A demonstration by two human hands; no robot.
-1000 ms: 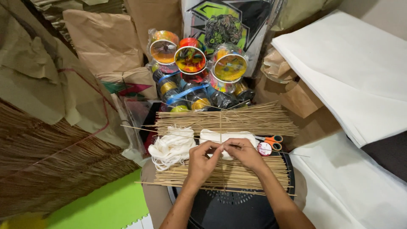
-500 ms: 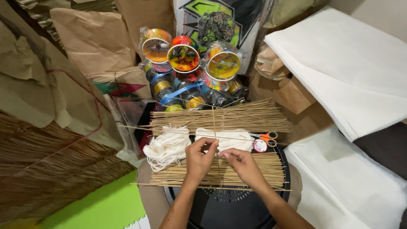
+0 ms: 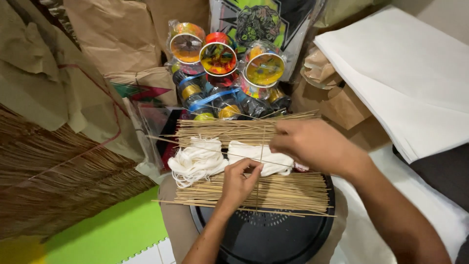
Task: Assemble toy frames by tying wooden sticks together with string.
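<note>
My left hand [image 3: 238,183] pinches two thin crossed sticks [image 3: 259,161] where they meet, above a near bundle of bamboo sticks [image 3: 288,191]. My right hand [image 3: 312,145] hovers with curled fingers over the right end of a far stick bundle [image 3: 224,129], beside the top of the upright thin stick. I see only its back, so what its fingers hold is hidden. Two skeins of white string [image 3: 195,159] lie between the bundles. Everything rests on a black round tray [image 3: 268,237].
Colourful string reels [image 3: 217,58] wrapped in plastic stand behind the sticks. White paper sheets [image 3: 405,73] lie at the right and brown paper [image 3: 112,34] at the back left. A big heap of thin brown sticks [image 3: 53,186] sits left, above a green foam mat [image 3: 112,237].
My right hand has left the crossing point and moved away to the far right, over the far bundle, covering the small scissors. My left hand stays pinched on the crossed sticks.
</note>
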